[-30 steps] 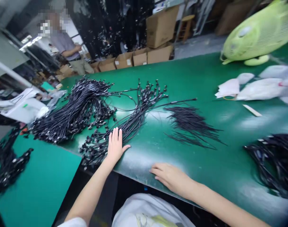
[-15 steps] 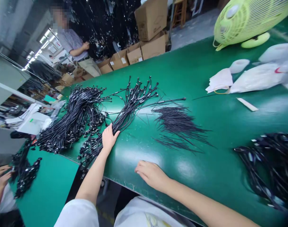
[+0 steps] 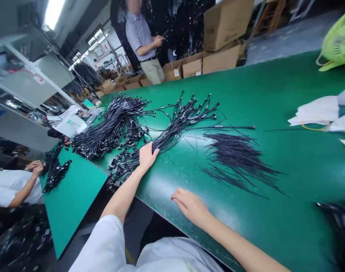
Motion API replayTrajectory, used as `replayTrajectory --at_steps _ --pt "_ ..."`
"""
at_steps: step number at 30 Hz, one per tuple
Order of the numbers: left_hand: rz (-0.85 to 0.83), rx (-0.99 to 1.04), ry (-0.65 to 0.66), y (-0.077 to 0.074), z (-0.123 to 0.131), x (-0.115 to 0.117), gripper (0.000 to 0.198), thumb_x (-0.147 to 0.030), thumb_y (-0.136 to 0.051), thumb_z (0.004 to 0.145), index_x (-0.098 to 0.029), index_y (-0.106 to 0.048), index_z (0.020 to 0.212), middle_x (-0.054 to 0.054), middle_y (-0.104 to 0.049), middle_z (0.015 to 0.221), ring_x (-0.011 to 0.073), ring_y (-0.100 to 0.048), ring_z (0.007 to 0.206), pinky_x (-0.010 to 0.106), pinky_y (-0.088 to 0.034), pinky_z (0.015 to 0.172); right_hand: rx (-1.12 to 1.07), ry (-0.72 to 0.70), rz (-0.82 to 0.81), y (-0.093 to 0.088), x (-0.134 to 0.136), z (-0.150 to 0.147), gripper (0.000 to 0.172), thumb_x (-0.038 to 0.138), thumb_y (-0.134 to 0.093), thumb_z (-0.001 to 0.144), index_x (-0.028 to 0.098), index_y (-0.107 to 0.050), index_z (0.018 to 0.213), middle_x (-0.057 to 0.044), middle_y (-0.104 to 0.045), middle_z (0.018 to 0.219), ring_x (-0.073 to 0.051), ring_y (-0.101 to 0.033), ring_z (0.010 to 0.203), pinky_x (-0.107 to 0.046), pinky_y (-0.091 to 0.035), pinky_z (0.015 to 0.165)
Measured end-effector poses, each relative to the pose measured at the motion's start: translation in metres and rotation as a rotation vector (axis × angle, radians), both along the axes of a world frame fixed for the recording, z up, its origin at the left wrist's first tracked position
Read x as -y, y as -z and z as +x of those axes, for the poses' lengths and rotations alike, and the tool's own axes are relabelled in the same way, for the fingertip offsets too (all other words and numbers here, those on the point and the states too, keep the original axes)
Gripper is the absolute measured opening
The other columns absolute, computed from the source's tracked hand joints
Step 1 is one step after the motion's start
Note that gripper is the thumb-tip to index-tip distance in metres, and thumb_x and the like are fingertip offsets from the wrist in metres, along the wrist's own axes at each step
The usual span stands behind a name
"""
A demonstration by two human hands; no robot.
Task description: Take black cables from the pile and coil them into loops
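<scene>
My left hand (image 3: 148,155) is wrapped over a bundle of thin black cables (image 3: 175,130), its thumb along the near side. The bundle lies slantwise on the green table, with small connectors at both ends; one cable sticks out to the right. My right hand (image 3: 191,204) rests near the table's front edge, fingers curled in and nothing visible in them. Beyond it to the right lies a loose pile of thin black strips (image 3: 236,156). To the left of my left hand is a larger heap of black cables (image 3: 110,126).
A green table (image 3: 297,166) fills the middle, with white bags (image 3: 316,111) and a green fan (image 3: 338,43) at right. Black coiled items (image 3: 338,226) lie at the right front. At left a seated co-worker (image 3: 16,185) handles cables; another person (image 3: 142,41) stands behind, beside cardboard boxes (image 3: 192,65).
The view has turned to the left, so the table's contents appear further right. My left hand stays on the cable bundle, and my right hand has hardly moved.
</scene>
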State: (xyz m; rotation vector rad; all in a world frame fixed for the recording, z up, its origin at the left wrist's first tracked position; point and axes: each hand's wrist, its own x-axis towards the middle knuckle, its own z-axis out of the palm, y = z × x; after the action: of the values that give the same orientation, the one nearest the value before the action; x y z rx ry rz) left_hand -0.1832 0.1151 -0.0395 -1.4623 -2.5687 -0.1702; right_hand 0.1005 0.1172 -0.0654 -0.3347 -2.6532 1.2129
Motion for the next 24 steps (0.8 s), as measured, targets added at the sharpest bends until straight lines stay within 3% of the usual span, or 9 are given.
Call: replayTrajectory --at_steps 5,10,14,16,18,20,22,24 --pt "-0.085 -0.007 0.114 -0.029 -0.041 -0.026 0.041 -0.030 -0.026 0.101 -0.017 -0.062 0.119 0.010 -0.068 0.117 0.0189 -0.061 0.109 0.031 -0.044 0.096 -0.014 -0.010 -0.011 0.005 -0.001 0.000 0.032 0.024 -0.032 0.099 0.021 -0.064 0.098 -0.007 -0.063 0.094 -0.019 -0.062 0.087 -0.033 -0.048 0.078" --pt "-0.174 -0.034 0.194 -0.056 -0.100 -0.089 0.034 -0.017 -0.041 0.095 -0.013 -0.057 0.124 0.016 -0.057 0.133 0.0230 -0.048 0.126 0.037 -0.033 0.108 -0.005 -0.005 -0.036 0.011 -0.002 0.002 0.034 0.025 -0.029 0.100 0.022 -0.064 0.099 -0.008 -0.064 0.094 -0.019 -0.063 0.086 -0.033 -0.049 0.076" --pt "-0.259 -0.002 0.244 -0.064 -0.124 -0.131 0.012 -0.014 -0.054 0.086 -0.012 -0.065 0.091 0.014 -0.068 0.098 0.0229 -0.059 0.104 0.035 -0.039 0.098 -0.013 0.002 -0.071 0.004 -0.004 0.004 0.033 0.024 -0.031 0.100 0.023 -0.064 0.098 -0.007 -0.064 0.092 -0.017 -0.063 0.083 -0.029 -0.050 0.073" --pt "-0.234 -0.002 0.246 -0.080 -0.131 -0.142 0.008 -0.015 -0.055 0.085 -0.014 -0.063 0.084 0.011 -0.066 0.089 0.0218 -0.061 0.094 0.032 -0.043 0.089 -0.021 0.013 -0.091 -0.001 -0.006 0.003 0.033 0.023 -0.032 0.100 0.023 -0.064 0.096 -0.006 -0.064 0.091 -0.016 -0.063 0.082 -0.027 -0.049 0.072" --pt "-0.138 -0.022 0.229 -0.115 -0.141 -0.145 0.011 -0.017 -0.052 0.088 -0.015 -0.062 0.086 0.009 -0.064 0.092 0.0219 -0.059 0.094 0.032 -0.043 0.085 -0.035 0.026 -0.117 -0.006 -0.008 0.002 0.033 0.023 -0.032 0.100 0.022 -0.064 0.095 -0.006 -0.064 0.090 -0.016 -0.063 0.082 -0.026 -0.048 0.071" --pt "0.028 -0.053 0.184 -0.165 -0.154 -0.140 0.019 -0.019 -0.042 0.094 -0.014 -0.060 0.092 0.010 -0.061 0.097 0.0233 -0.055 0.098 0.034 -0.041 0.087 -0.051 0.038 -0.143 -0.008 -0.008 0.000 0.034 0.024 -0.032 0.100 0.021 -0.065 0.094 -0.006 -0.064 0.090 -0.016 -0.063 0.082 -0.026 -0.048 0.071" --pt "0.337 -0.050 0.112 -0.221 -0.165 -0.125 0.023 -0.023 -0.038 0.096 -0.011 -0.057 0.097 0.008 -0.057 0.098 0.0220 -0.050 0.101 0.035 -0.039 0.090 -0.060 0.052 -0.153 -0.005 -0.007 0.000 0.036 0.027 -0.030 0.101 0.021 -0.066 0.095 -0.007 -0.065 0.090 -0.016 -0.062 0.081 -0.027 -0.048 0.071" --pt "0.508 0.001 0.087 -0.266 -0.167 -0.098 0.031 -0.022 -0.027 0.099 -0.008 -0.054 0.104 0.007 -0.052 0.097 0.0185 -0.046 0.095 0.033 -0.040 0.086 -0.064 0.061 -0.157 -0.001 -0.007 0.000 0.039 0.030 -0.030 0.101 0.021 -0.067 0.096 -0.008 -0.065 0.091 -0.016 -0.062 0.081 -0.028 -0.048 0.071"
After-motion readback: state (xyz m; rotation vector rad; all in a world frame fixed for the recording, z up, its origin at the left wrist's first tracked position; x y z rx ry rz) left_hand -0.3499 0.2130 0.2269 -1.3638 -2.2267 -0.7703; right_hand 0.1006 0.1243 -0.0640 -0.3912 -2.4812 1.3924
